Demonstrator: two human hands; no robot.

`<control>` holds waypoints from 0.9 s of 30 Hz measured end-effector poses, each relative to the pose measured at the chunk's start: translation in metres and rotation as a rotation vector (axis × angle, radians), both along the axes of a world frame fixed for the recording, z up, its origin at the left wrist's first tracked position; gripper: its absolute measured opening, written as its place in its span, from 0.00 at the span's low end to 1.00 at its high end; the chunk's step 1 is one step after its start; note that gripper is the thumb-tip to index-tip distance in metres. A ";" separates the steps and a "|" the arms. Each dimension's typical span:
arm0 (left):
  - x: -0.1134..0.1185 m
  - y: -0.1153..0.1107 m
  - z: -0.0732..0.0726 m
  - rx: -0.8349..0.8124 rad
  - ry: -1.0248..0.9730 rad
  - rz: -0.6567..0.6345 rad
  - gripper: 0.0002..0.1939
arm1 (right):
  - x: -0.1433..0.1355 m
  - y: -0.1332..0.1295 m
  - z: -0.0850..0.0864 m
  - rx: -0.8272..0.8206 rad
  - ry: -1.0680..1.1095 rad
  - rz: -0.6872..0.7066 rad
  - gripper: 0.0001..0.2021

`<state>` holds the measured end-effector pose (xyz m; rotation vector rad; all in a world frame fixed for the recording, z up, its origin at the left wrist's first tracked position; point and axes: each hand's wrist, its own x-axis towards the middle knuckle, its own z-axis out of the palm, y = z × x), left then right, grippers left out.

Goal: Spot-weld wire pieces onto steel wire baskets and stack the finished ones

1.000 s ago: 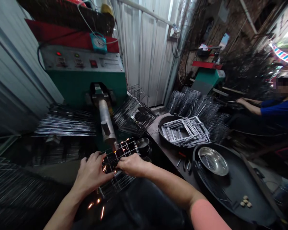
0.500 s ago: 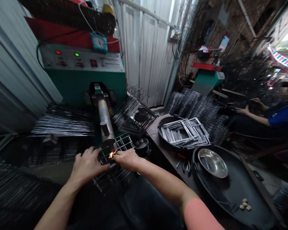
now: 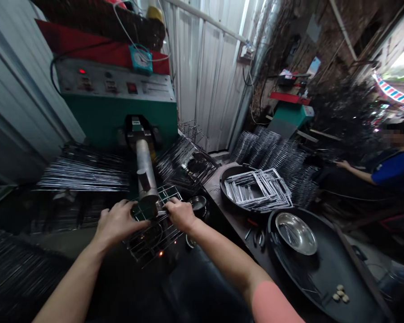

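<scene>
The green welding machine (image 3: 116, 112) stood in front of me, its metal arm (image 3: 144, 172) reaching out and down toward my lap. To its left lay a flat stack of wire grids (image 3: 84, 172), and to its right another heap of them leaned at a tilt (image 3: 185, 163). On the counter (image 3: 222, 179) at my right sat a dark round tray (image 3: 326, 264) with a steel bowl (image 3: 296, 233) in it, and beyond that a pan of square wire frames (image 3: 257, 189). Farther right, a person in a blue shirt (image 3: 395, 168) sat at other work.

I held the wire basket (image 3: 153, 231) under the tip of the arm. Its long axis ran from lower left up toward the upper right, the far end raised and pointing past the arm's tip, the near end dipping toward me. My left hand (image 3: 116, 222) was curled over the basket's left edge, fingers closed on the wires. My right hand (image 3: 179, 214) gripped its right side close to the arm's tip, fingers shut around a rim wire. A few small sparks (image 3: 160, 254) glowed beneath the basket.
</scene>
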<state>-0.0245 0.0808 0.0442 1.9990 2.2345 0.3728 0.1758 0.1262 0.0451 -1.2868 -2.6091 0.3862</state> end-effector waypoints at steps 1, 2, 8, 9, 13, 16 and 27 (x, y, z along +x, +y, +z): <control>-0.001 0.002 0.000 -0.005 -0.001 0.003 0.32 | 0.001 0.001 -0.003 -0.028 0.084 -0.032 0.11; -0.002 0.004 -0.001 -0.008 -0.001 0.003 0.32 | 0.005 0.001 -0.008 -0.063 0.195 -0.078 0.11; -0.001 0.004 -0.005 -0.012 -0.022 0.014 0.31 | 0.069 -0.047 -0.067 -0.802 0.997 -0.499 0.09; 0.000 0.001 -0.006 -0.031 -0.040 0.021 0.32 | 0.083 -0.060 -0.078 -0.993 1.068 -0.562 0.11; 0.008 -0.015 -0.010 -0.062 -0.072 0.025 0.38 | 0.129 -0.104 -0.109 -1.328 1.170 -0.754 0.10; 0.015 -0.020 -0.008 -0.041 -0.026 0.021 0.40 | 0.148 -0.121 -0.114 -1.360 1.236 -0.862 0.07; -0.024 -0.064 -0.069 0.215 -0.130 0.142 0.47 | 0.162 -0.107 -0.109 -1.193 1.497 -0.852 0.13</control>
